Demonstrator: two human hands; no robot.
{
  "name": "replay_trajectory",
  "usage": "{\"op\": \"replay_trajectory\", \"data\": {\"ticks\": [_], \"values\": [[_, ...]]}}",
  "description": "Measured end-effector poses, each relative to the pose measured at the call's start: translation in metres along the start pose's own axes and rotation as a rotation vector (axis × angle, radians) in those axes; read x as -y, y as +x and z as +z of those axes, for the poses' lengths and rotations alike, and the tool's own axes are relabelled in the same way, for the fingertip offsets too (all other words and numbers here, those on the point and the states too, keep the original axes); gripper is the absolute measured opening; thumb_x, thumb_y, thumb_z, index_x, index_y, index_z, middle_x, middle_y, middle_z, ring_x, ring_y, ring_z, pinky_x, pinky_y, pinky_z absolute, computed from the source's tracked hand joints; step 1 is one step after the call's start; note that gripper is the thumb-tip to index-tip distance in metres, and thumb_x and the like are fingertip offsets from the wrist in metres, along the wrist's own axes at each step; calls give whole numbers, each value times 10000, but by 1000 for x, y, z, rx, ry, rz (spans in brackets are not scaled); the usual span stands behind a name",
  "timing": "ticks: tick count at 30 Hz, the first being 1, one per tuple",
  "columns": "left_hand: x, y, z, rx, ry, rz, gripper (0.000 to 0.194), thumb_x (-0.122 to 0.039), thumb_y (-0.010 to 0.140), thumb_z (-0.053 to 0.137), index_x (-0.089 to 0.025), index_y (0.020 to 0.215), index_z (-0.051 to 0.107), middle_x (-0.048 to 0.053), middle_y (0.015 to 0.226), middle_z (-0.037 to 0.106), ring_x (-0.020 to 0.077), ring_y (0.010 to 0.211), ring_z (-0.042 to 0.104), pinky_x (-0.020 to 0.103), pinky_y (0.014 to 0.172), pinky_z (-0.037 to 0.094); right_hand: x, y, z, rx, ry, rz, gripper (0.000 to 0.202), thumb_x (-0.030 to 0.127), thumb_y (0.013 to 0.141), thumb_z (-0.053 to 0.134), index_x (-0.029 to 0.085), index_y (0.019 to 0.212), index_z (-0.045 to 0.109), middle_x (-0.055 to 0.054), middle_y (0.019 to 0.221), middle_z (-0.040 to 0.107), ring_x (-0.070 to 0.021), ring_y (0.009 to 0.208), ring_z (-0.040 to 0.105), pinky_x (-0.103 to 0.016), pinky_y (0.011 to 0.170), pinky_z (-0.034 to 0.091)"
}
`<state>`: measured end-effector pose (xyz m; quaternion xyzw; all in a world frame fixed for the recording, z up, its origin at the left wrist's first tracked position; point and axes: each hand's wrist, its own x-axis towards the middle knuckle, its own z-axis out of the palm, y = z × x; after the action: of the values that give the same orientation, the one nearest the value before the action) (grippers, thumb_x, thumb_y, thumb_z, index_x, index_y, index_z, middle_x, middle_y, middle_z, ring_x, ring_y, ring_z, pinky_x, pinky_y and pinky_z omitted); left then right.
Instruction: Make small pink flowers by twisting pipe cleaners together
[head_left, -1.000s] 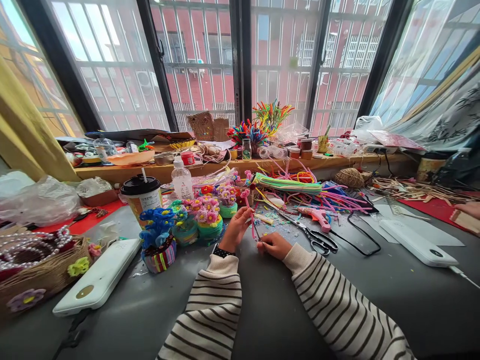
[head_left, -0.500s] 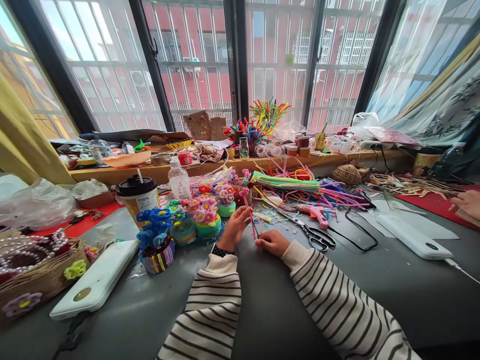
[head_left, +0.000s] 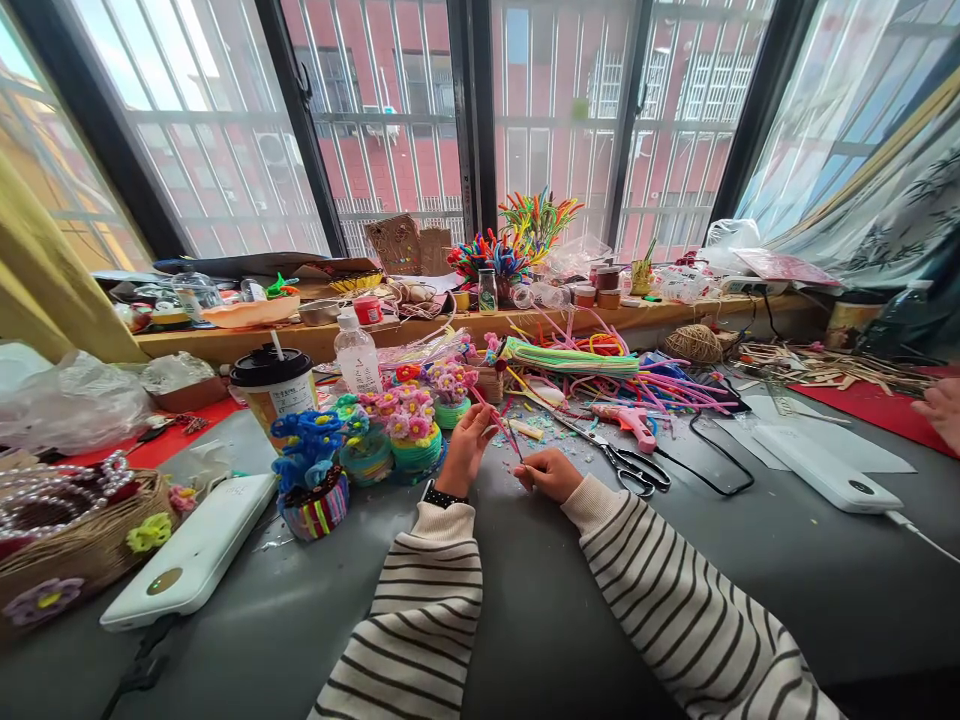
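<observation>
Pinched in the fingers of my left hand (head_left: 463,452) is a thin pink pipe cleaner (head_left: 509,430), slanting from upper left to lower right. My right hand (head_left: 550,474) is closed at its lower end, fingertips together; a thin dark part shows there, too small to make out. Left of my left hand stand small pots of pipe-cleaner flowers: a pink bunch (head_left: 411,412) in a green and yellow pot and a blue bunch (head_left: 306,445) in a striped one. Black-handled scissors (head_left: 634,468) lie to the right of my right hand, near a pink glue gun (head_left: 630,425).
Behind my hands lie a bundle of pale green pipe cleaners (head_left: 574,358) and scattered scraps. A lidded cup (head_left: 274,385) and a bottle (head_left: 358,355) stand back left. White power banks (head_left: 191,550) flank both sides. Another person's hand (head_left: 941,410) shows at the right edge.
The pink pipe cleaner now leans further to the left. My left hand has shifted slightly left, and both hands keep their pinch. The other person's hand has moved right.
</observation>
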<state>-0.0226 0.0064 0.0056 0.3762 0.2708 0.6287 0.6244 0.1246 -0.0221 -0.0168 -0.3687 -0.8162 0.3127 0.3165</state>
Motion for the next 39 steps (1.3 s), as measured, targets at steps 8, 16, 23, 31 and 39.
{"op": "replay_trajectory", "data": {"ticks": [8, 16, 23, 31, 39], "values": [[0, -1, 0, 36, -9, -27, 193, -261, 558, 674, -164, 683, 563, -45, 662, 537, 34, 596, 490, 174, 601, 374, -4, 1, 0, -63, -223, -16, 703, 706, 685, 117, 134, 506, 485, -8, 531, 446, -74, 497, 370, -209, 491, 277], [-1, -5, 3, 175, 50, -45, 118, -258, 635, 616, -152, 662, 574, -14, 681, 518, 54, 629, 468, 185, 613, 381, 0, -1, 2, 26, -406, -68, 619, 651, 726, 211, 139, 568, 521, -7, 624, 425, -79, 544, 352, -217, 506, 258], [-1, -4, 3, 132, 49, -31, 125, -257, 613, 633, -152, 652, 577, -15, 682, 515, 53, 621, 459, 183, 600, 370, 1, -1, 1, 52, -399, -75, 581, 630, 732, 261, 138, 562, 520, -5, 630, 425, -76, 549, 351, -215, 517, 268], [-3, -6, 5, 148, 59, -42, 130, -265, 624, 621, -151, 652, 566, -18, 676, 508, 54, 628, 461, 181, 608, 370, -4, -1, 3, -54, -393, -120, 546, 587, 741, 328, 134, 465, 458, 23, 547, 358, -60, 500, 313, -208, 487, 242], [0, -2, 2, 102, 25, -21, 133, -261, 617, 628, -152, 657, 562, -25, 681, 512, 42, 611, 461, 177, 594, 369, -9, 1, 5, -89, -282, -152, 504, 483, 758, 415, 137, 391, 421, 30, 486, 350, -46, 441, 323, -195, 468, 262]]}}
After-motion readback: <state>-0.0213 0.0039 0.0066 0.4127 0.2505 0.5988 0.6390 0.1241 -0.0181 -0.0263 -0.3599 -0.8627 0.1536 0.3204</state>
